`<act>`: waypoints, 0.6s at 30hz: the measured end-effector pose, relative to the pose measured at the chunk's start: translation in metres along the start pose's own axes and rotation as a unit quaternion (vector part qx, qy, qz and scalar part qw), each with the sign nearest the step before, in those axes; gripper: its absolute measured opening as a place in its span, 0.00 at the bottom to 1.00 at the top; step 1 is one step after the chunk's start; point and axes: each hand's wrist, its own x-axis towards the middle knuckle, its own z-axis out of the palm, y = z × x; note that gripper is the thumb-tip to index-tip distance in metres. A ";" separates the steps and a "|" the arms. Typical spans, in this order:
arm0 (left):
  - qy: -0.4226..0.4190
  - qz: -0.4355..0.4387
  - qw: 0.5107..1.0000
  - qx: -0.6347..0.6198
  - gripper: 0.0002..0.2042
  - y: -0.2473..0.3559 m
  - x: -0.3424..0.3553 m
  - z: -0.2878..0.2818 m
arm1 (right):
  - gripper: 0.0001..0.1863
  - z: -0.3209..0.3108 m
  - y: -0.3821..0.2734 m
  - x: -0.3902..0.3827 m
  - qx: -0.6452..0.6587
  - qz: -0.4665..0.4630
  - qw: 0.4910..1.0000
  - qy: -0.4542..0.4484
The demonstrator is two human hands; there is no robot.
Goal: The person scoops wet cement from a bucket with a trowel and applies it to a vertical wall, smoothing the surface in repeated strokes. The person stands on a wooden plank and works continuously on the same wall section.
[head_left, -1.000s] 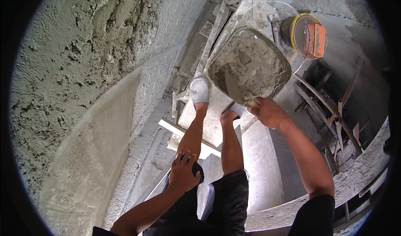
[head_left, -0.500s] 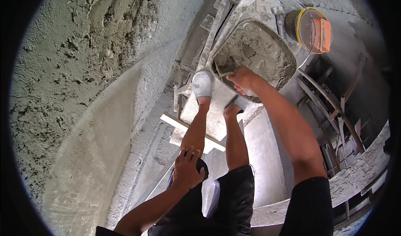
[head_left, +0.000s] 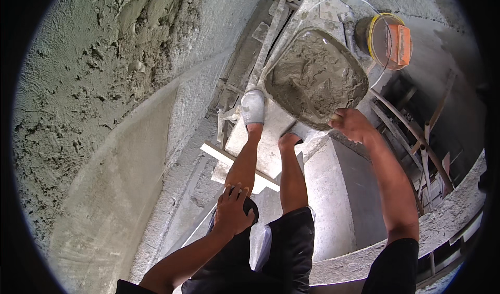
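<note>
My right hand (head_left: 350, 123) is closed on the pale handle of a trowel (head_left: 336, 119) at the near right rim of a tub of wet grey mortar (head_left: 315, 70); the trowel's blade is hard to make out in the mortar. My left hand (head_left: 233, 210) rests with fingers apart on my left knee, over the dark shorts. Below the tub, my feet are on pale, mortar-splashed boards (head_left: 271, 138), the left in a grey shoe (head_left: 253, 106).
A yellow-rimmed bucket (head_left: 379, 49) with an orange float (head_left: 400, 44) stands at the upper right. A rough plastered wall (head_left: 104, 70) fills the left. Wooden poles (head_left: 416, 138) lie in a dark recess at right, above a curved concrete edge (head_left: 442, 226).
My right hand dipped leftward into the tub half a second ago and is now back at its right rim. The mortar's surface looks disturbed. My left hand stays on the knee.
</note>
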 end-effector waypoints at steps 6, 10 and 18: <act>-0.008 -0.001 1.000 0.002 0.37 -0.002 0.001 0.002 | 0.25 0.043 -0.012 0.057 -0.178 -0.081 0.980 -0.044; 0.004 0.006 1.000 0.001 0.37 -0.001 0.000 0.006 | 0.25 0.093 -0.023 0.135 -0.168 -0.107 0.977 0.075; 0.019 0.010 1.000 0.006 0.37 -0.005 -0.002 0.009 | 0.24 0.040 -0.019 0.074 0.383 0.144 0.911 0.042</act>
